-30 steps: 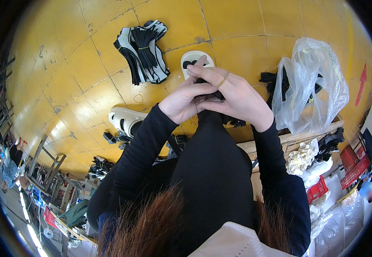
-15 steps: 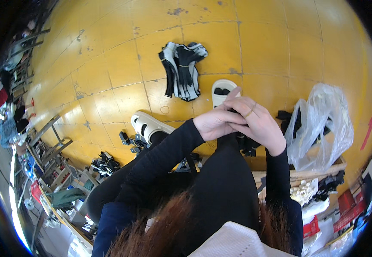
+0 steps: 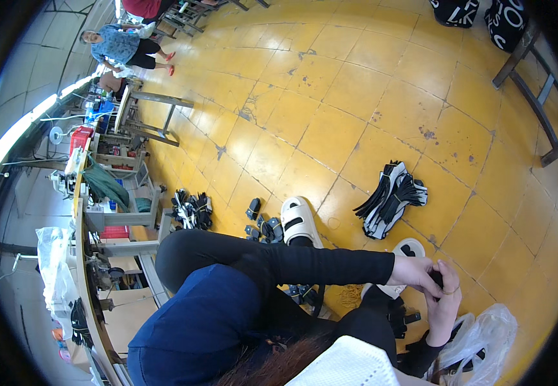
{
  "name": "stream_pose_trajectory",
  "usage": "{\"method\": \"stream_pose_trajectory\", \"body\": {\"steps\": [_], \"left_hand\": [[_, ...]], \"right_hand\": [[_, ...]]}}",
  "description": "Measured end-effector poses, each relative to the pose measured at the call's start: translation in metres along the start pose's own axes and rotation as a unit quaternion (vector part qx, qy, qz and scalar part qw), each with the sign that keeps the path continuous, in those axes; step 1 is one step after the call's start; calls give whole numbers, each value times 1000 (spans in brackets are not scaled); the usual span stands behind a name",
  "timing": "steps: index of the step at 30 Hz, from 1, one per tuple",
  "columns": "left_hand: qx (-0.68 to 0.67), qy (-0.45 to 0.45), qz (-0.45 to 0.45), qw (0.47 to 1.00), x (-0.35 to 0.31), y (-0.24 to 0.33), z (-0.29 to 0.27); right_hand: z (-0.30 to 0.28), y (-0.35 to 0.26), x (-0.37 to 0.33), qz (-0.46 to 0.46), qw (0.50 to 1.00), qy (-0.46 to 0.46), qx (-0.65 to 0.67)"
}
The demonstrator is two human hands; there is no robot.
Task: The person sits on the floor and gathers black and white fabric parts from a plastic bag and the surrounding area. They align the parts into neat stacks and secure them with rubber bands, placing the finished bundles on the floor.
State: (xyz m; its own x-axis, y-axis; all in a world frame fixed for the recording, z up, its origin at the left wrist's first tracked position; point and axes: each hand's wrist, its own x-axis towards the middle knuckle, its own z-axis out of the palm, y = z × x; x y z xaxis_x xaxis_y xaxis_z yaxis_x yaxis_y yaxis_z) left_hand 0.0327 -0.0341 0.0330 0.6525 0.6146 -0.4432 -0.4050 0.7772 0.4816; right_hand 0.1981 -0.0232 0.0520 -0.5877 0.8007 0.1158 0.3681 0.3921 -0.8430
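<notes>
My left hand [image 3: 412,271] and my right hand [image 3: 445,301] meet above the cream sandal near my right foot. Fingers of both are curled round a small dark piece [image 3: 436,277], mostly hidden by them; its kind cannot be made out. A ring shows on a finger of my right hand. On the floor beyond lies a tied bundle of black and white strips [image 3: 393,201]. Beside my knee, by my right forearm, are some black strips [image 3: 400,317]. A clear plastic bag [image 3: 494,338] with dark things inside stands right of my right hand.
Several small black rolled bundles [image 3: 266,228] lie beside the left cream sandal [image 3: 299,222]. A black and white pile [image 3: 192,209] is farther left, near a workbench [image 3: 82,257]. A person [image 3: 121,48] stands far left. A metal-legged stand [image 3: 536,96] and black printed bags [image 3: 507,22] are far right.
The view has swung left, so the floor things and my hands now appear farther right and lower. My hands stay together, with the dark piece now showing between the fingers.
</notes>
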Motion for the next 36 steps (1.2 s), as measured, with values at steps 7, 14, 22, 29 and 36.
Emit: {"method": "stream_pose_trajectory", "body": {"steps": [7, 14, 22, 29, 36], "left_hand": [[73, -8, -4, 997, 2, 30, 0], [17, 106, 34, 994, 7, 29, 9], [31, 87, 73, 993, 3, 36, 1], [197, 164, 142, 956, 3, 28, -2], [281, 197, 168, 924, 2, 29, 3]], "right_hand": [[-5, 17, 11, -116, 991, 1, -70], [-22, 10, 27, -70, 997, 3, -29], [-16, 8, 5, 169, 879, 306, 323], [-3, 0, 9, 167, 906, 225, 317], [-3, -3, 4, 171, 875, 240, 383]]}}
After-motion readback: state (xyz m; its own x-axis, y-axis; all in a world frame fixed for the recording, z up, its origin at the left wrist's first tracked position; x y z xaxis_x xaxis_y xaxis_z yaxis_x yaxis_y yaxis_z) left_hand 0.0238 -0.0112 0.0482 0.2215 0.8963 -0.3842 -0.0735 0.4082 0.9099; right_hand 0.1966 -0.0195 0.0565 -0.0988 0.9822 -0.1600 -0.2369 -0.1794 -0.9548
